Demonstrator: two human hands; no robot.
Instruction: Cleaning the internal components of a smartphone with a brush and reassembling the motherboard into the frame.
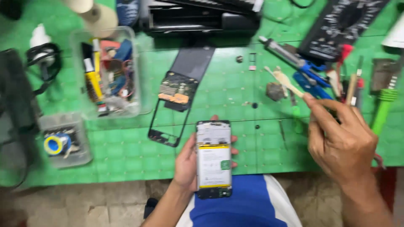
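1. Hands are working apart: the left hand [187, 162] is cradling an opened smartphone [213, 159] from beneath, fingers curling round both long edges, while the right hand [338, 141] is hovering over the tools at the right.
2. Far left, a small clear tray [82, 157] is holding a blue-and-yellow roll [54, 143]; behind it a larger clear parts box [139, 84] is carrying a yellow tube [93, 82] and odds and ends.
3. Left of centre, a detached phone frame with its circuit board [176, 94] is lying flat on the green surface [235, 84].
4. The smartphone is sitting back-up in the left palm, just over the near edge of the surface, its white-and-yellow battery [214, 166] showing.
5. The left forearm is rising from below, wrist bent back, palm up.
6. The right hand is arching palm-down, fingertips pinching together near a pale wooden tool [283, 79] and blue-handled tweezers [310, 77]; whether anything is between them, I cannot tell through the blur.
7. Doing this well seems to mean keeping the phone level and the grip on its edges only, clear of the exposed battery.
8. A green-handled screwdriver [384, 107] is lying at far right.
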